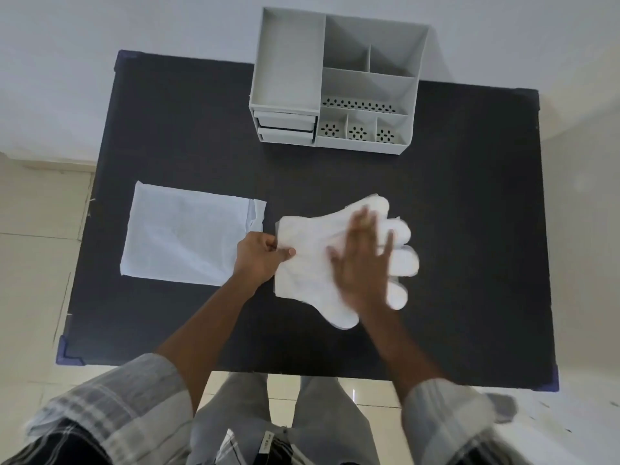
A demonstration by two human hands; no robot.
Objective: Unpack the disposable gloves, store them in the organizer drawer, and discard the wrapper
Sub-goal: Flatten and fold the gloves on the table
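Head view: left hand [260, 260] pinches the edge of the gloves [312, 260]; right hand [364, 263], blurry, lies flat and open on them.

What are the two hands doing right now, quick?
Left hand: closed, pinching the cuff edge of the glove stack.
Right hand: open and flat, fingers spread on top of the gloves; blurred.

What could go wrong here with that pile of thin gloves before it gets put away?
The gloves are a loose, flimsy stack; only the left hand pinches its edge, so sheets may slide apart. Both drawers of the organizer look shut and narrow. The empty wrapper could drift off the table.
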